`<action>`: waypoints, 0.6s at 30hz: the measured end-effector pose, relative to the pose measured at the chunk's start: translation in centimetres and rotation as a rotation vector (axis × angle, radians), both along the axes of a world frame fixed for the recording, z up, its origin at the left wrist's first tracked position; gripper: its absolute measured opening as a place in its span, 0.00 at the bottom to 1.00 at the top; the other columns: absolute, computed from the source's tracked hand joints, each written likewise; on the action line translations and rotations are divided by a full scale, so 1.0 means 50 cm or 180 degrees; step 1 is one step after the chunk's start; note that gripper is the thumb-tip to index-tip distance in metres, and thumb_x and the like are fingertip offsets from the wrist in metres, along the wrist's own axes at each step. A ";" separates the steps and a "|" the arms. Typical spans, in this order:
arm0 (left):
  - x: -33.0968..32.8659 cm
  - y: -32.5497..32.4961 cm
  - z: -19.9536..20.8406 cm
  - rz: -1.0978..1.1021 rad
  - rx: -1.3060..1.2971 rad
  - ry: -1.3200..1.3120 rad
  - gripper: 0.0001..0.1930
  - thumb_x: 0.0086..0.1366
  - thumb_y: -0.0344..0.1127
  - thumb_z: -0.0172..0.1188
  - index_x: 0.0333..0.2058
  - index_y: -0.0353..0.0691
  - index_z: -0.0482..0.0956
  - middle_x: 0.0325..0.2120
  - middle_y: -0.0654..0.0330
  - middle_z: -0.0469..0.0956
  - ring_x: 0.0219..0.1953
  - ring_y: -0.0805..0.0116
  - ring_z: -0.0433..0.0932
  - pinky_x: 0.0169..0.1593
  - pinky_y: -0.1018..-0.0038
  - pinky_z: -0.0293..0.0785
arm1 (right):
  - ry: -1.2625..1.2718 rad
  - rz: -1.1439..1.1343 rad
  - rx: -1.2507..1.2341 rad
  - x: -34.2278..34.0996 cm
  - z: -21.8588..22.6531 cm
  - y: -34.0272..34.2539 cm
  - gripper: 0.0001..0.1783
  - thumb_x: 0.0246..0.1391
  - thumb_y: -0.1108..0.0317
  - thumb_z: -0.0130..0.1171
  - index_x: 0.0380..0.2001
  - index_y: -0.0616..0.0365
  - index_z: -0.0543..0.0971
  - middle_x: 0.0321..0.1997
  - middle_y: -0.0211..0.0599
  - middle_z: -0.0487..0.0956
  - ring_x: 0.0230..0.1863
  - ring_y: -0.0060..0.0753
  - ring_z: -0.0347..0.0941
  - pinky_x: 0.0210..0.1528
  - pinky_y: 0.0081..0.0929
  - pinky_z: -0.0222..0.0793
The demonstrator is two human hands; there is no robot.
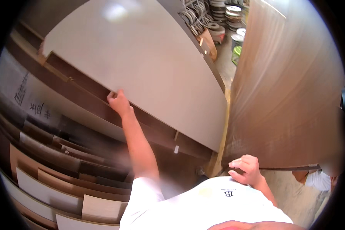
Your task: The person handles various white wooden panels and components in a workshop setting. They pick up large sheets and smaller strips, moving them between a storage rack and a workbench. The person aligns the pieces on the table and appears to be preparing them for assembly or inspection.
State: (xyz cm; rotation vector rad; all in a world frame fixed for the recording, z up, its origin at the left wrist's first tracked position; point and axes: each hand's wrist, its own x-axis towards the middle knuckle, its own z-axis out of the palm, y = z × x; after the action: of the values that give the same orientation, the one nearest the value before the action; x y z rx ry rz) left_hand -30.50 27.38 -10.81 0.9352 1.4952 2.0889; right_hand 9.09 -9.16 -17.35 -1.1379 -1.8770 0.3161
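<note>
White T-shirt (203, 203) nearest the lens, dark print on the chest, the wearer's forearms reaching out from either side of it. Left arm stretched well forward; left hand (120, 103) at the lower long edge of a large pale grey panel (149, 69), fingers bent over that edge and gripping it. Panel lies at a slant across the upper middle of the view, face smooth, a bright glare spot near its top. Right hand (247, 168) held just in front of the shirt, fingers loosely curled, thumb apart from them, nothing seen in the grasp; nearest thing to it is a tall brown panel (280, 96) on the right, surface streaked by blur. Lower left: boards (50, 188) standing on edge in close rows, white, tan and dark brown mixed. Above those, a greyish board (30, 99) with dark handwritten marks. Far end, between the two big panels: stacked rolls (234, 15) of strip material, a brown paper bag (207, 44), and a green object (236, 55) on the floor, kind unclear. Lower right, beyond the brown panel's bottom edge, another person's white clothing (319, 180) and part of an arm.
</note>
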 end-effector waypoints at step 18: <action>0.195 -0.166 0.043 -0.1494 0.0368 0.0668 0.17 0.62 0.26 0.67 0.49 0.28 0.79 0.43 0.60 0.82 0.44 0.72 0.77 0.51 0.73 0.73 | 0.0434 0.0256 -0.0282 0.039 -0.041 -0.082 0.15 0.37 0.66 0.73 0.34 0.51 0.84 0.30 0.30 0.85 0.23 0.30 0.75 0.25 0.27 0.67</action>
State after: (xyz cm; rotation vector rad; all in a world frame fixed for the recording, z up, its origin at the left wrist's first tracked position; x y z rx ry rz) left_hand -20.73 19.07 -8.68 1.4289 1.1118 1.7872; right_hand 11.04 -13.25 -19.39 -1.0734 -1.8060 0.5140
